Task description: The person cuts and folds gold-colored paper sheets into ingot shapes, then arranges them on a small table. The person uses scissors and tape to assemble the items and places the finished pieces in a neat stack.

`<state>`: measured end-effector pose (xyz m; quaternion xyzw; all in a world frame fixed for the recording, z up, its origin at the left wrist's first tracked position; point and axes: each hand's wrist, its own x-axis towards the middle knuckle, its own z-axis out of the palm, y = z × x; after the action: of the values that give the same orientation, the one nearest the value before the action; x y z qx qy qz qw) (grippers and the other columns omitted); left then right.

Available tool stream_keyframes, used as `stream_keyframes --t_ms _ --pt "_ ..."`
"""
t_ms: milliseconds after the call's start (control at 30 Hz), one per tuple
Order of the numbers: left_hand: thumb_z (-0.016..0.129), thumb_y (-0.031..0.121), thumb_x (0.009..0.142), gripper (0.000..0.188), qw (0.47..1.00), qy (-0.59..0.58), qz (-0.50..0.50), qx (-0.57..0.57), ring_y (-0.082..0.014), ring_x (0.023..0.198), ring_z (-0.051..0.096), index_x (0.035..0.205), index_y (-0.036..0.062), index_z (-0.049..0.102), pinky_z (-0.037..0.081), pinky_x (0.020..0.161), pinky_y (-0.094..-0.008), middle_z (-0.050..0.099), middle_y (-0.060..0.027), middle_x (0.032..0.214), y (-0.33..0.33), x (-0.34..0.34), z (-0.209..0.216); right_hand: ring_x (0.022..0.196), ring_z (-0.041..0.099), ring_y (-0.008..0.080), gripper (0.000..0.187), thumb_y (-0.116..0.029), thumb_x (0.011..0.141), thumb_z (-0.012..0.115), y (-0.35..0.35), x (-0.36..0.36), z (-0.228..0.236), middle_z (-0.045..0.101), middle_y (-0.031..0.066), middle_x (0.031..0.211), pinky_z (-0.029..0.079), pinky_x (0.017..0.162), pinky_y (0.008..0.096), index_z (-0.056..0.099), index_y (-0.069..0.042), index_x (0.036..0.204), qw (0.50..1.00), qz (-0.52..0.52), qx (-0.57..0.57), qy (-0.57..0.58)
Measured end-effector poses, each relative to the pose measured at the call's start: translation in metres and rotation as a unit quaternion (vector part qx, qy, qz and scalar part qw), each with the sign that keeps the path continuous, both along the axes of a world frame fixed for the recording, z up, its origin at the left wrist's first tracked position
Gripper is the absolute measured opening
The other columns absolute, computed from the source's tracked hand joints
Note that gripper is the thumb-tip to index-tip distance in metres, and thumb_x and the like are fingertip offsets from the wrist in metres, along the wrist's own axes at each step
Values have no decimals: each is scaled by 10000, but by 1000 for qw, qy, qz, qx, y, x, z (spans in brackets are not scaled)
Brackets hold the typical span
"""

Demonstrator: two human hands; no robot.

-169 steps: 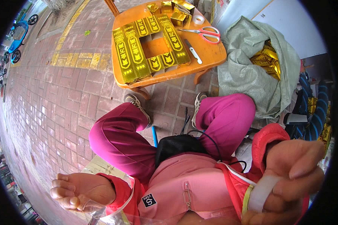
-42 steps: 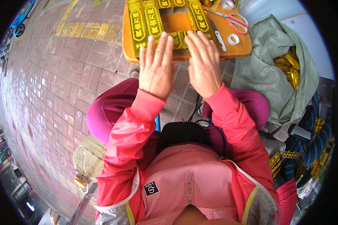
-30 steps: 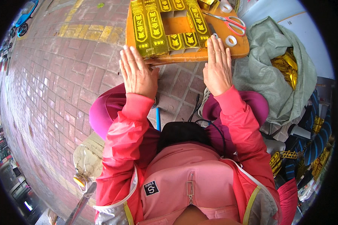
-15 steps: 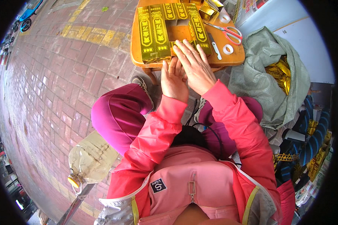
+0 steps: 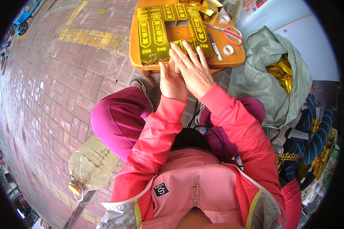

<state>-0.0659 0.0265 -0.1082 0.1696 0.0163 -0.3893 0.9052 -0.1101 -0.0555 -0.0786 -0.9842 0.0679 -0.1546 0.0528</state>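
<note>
On the small wooden table lies a square ring built of gold-yellow cardboard boxes [image 5: 149,36], with an opening in its middle. My right hand [image 5: 195,70] rests flat over the near side of the ring, fingers stretched and a little spread. Close beside it, my left hand [image 5: 173,84] is held up against the ring's near edge, thumb upright; its other fingers are straight and partly covered by the right hand. To the right of the ring lie a white-handled knife [image 5: 216,50], red-handled scissors [image 5: 231,34] and a roll of clear tape [image 5: 228,50].
The orange wooden table [image 5: 137,64] also carries a second tape roll [image 5: 224,18] and small gold boxes [image 5: 210,10] at the far right. Right of it stands a grey-green woven sack [image 5: 252,76] with gold packets [image 5: 281,74]. A large plastic bottle [image 5: 91,160] is at the left.
My right hand has shifted slightly left along the ring's near side, its fingers somewhat more spread. My left hand stays at the near edge. The whole view has moved a little.
</note>
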Motion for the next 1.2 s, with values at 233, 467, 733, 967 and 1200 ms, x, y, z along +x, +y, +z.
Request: stream_keyframes --t_ms 233,467,733,967,1200 --pt "294 561 983 640 995 39 30 92 -237 1291 416 1445 120 330 297 1059 -387 411 -78 1454 0 0 2 1424 208 272 673 -5 783 523 -7 -10 -3 298 37 1510 164 1152 499 356 -83 1430 999 -40 -3 6" --pt "327 579 968 644 996 34 24 81 -280 1277 441 1456 161 300 308 1022 -384 327 -66 1499 5 3 -1 1423 214 266 709 53 764 492 -18 -23 -14 280 42 1521 164 1155 484 332 -75 1443 998 -66 -5 -6" --pt "352 533 979 530 997 53 56 25 -308 1271 444 1359 171 423 332 1019 -419 412 -52 1411 0 2 -11 1427 199 301 743 70 768 491 -12 -23 -11 240 123 1530 163 1152 486 305 -114 1463 996 -71 45 -34" --pt "410 486 980 415 994 56 85 -27 -312 1203 481 1153 126 523 332 1030 -447 492 -67 1297 -11 6 -21 1418 218 290 658 12 813 484 -8 -20 -12 260 73 1523 186 1137 528 333 -99 1443 998 -58 16 12" --pt "423 444 979 431 991 86 107 -6 -330 1198 492 1130 63 557 355 1035 -431 535 -118 1253 -11 9 -13 1419 218 298 715 113 760 452 -22 -31 -13 237 118 1526 200 1153 468 295 -25 1443 998 -19 64 -8"
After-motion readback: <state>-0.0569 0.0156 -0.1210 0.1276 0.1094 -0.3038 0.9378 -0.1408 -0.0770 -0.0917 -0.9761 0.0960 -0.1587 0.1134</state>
